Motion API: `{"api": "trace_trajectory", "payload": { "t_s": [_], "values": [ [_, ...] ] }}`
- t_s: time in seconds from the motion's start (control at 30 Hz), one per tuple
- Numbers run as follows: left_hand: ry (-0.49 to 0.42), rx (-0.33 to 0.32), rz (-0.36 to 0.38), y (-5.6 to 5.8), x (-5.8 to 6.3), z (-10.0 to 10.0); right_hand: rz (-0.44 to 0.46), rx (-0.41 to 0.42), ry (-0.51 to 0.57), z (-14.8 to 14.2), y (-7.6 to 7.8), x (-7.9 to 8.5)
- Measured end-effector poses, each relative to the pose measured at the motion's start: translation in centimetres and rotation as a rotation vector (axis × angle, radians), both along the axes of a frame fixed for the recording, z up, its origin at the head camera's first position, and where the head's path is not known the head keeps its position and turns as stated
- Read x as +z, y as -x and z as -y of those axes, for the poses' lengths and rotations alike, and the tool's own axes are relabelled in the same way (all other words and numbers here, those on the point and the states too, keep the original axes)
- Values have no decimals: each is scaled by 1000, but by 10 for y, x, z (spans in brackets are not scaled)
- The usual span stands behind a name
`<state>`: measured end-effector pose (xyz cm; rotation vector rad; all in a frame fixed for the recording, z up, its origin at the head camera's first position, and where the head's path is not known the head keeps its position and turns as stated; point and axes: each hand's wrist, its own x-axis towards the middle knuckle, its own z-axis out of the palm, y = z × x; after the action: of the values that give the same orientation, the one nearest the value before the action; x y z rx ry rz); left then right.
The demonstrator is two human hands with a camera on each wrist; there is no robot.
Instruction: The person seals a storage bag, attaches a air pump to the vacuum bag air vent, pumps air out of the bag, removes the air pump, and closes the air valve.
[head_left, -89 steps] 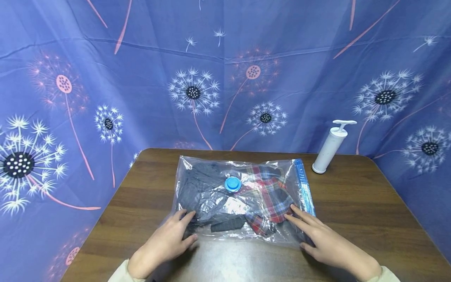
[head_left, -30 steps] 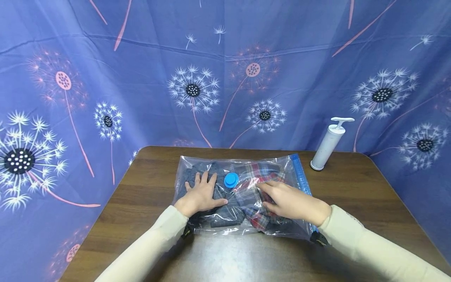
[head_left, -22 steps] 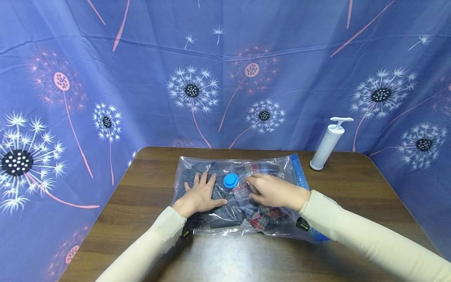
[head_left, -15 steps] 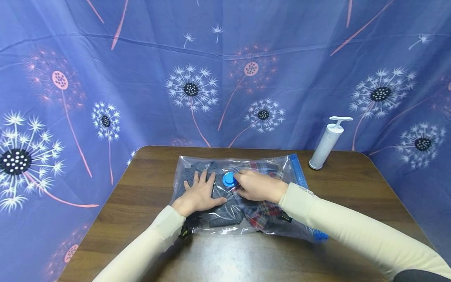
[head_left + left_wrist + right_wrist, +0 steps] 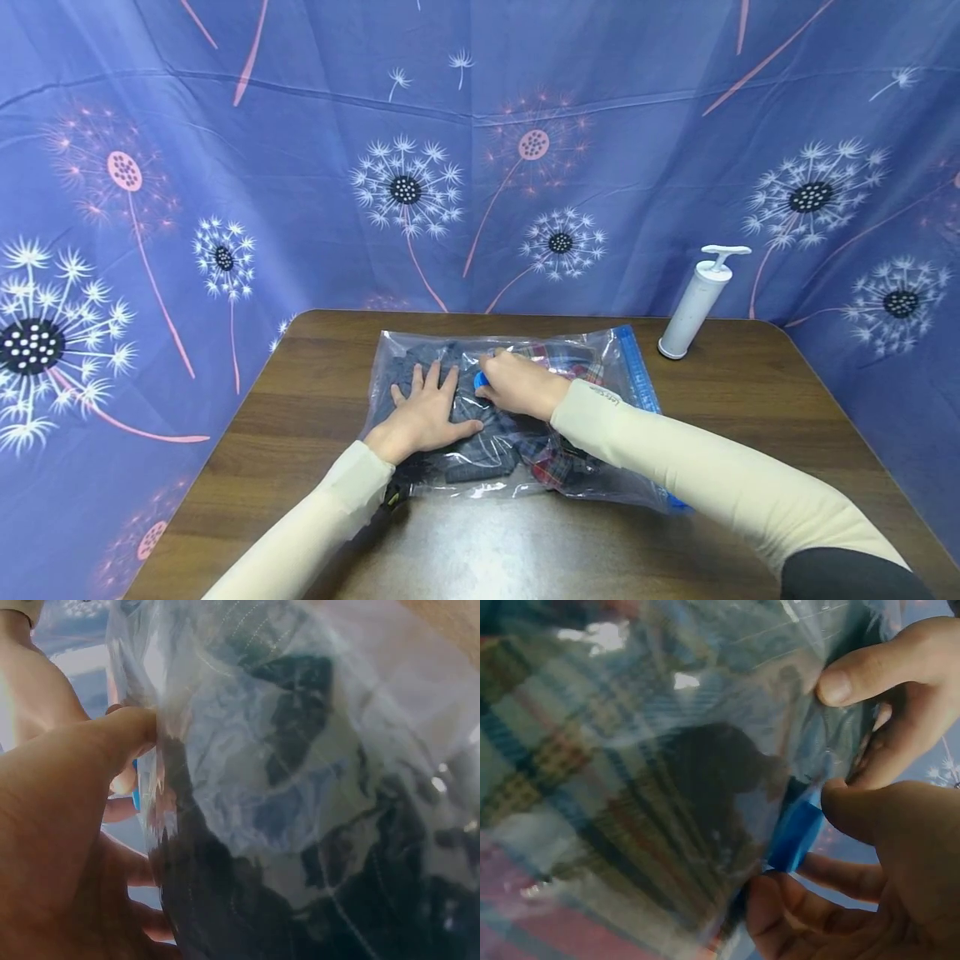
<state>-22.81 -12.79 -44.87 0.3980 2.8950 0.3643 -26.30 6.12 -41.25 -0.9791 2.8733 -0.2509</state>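
Observation:
A clear vacuum storage bag (image 5: 622, 492) lies flat on the table, with dark grey clothing (image 5: 476, 462) in its left part and a plaid garment (image 5: 551, 468) in its right part. My left hand (image 5: 423, 421) rests with spread fingers on the bag over the dark clothing. My right hand (image 5: 521, 383) reaches in from the right and grips the blue valve cap (image 5: 481, 380) near the bag's middle. In the right wrist view, thumb and fingers curl round the blue cap (image 5: 796, 836), and the left thumb (image 5: 840, 686) touches the bag beside it.
A white hand pump (image 5: 693, 308) with a T-handle stands on the wooden table (image 5: 750, 400), behind and right of the bag. A blue zip strip (image 5: 637, 371) runs along the bag's right edge. Behind the table hangs a blue dandelion-print cloth (image 5: 300, 167).
Both hands have come from the bag's front corners onto it. The left then stays flat and spread, while the right slides left across the plaid garment and takes hold of the valve cap.

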Motion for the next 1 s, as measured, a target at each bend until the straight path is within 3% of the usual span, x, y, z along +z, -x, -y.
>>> {"api": "trace_trajectory", "payload": {
  "t_s": [0.37, 0.8, 1.0],
  "values": [
    [-24, -1, -18, -1, 0, 0, 11, 13, 14, -2, 2, -5],
    [-32, 1, -34, 1, -3, 3, 26, 92, 18, -2, 0, 4],
    [-30, -6, -32, 0, -5, 3, 73, 49, 9, -5, -3, 16]
  ]
}}
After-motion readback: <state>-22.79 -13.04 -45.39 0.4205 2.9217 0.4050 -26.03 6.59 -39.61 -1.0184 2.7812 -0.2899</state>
